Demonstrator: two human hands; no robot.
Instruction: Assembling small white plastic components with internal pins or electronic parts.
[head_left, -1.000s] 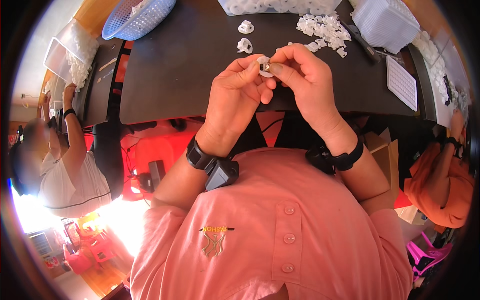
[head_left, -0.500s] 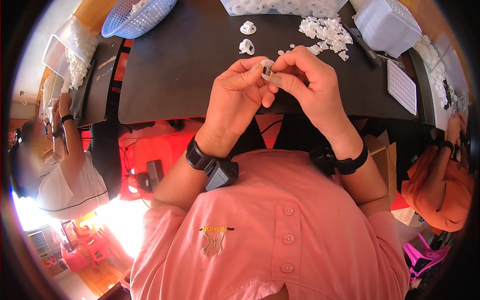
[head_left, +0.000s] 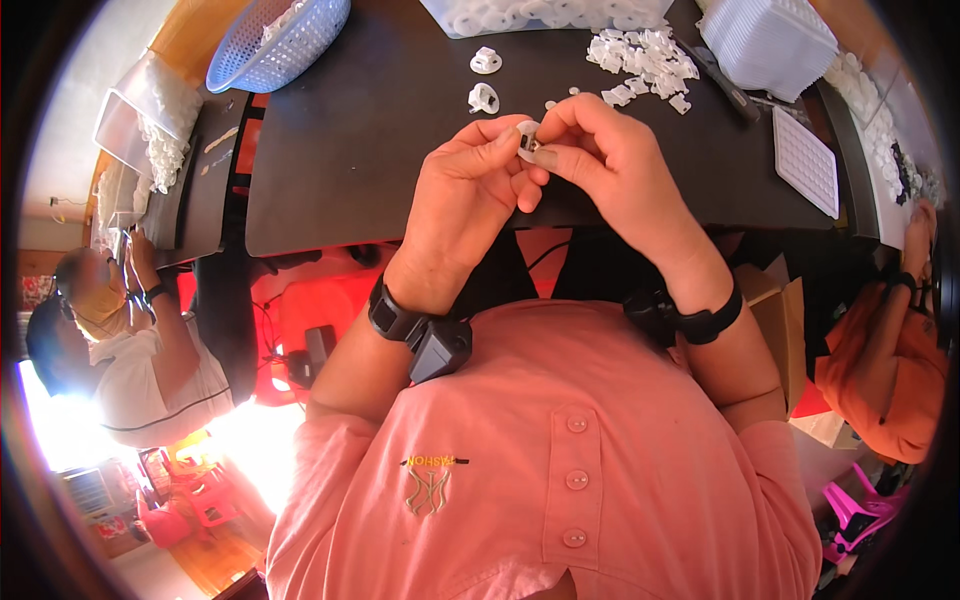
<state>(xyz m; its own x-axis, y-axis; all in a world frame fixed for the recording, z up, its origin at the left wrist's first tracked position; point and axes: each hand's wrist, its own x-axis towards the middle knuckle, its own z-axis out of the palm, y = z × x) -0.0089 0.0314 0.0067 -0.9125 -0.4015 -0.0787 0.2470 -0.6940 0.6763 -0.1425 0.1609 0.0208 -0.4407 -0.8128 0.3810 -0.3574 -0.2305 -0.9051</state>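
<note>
Above the dark table my left hand (head_left: 468,185) pinches a small round white plastic part (head_left: 526,141) between thumb and fingers; a dark slot shows in its middle. My right hand (head_left: 607,165) closes thumb and forefinger on the other side of this same part. Whether the right fingers hold a separate tiny piece, I cannot make out. Beyond my hands stand two similar white plastic parts (head_left: 484,98), one behind the other. Further right lies a loose heap of small flat white pieces (head_left: 646,65), with a few stray bits near my right knuckles.
A blue basket (head_left: 232,62) stands at the far left and a clear bin (head_left: 440,18) of white discs at the back. Stacked clear trays (head_left: 768,45), a black tool (head_left: 728,88) and a white gridded tray (head_left: 806,163) lie right. Co-workers sit on both sides.
The whole view has shifted slightly. Both hands keep their pinch on the white part, which is turned a little. The co-worker at left has moved head and arms.
</note>
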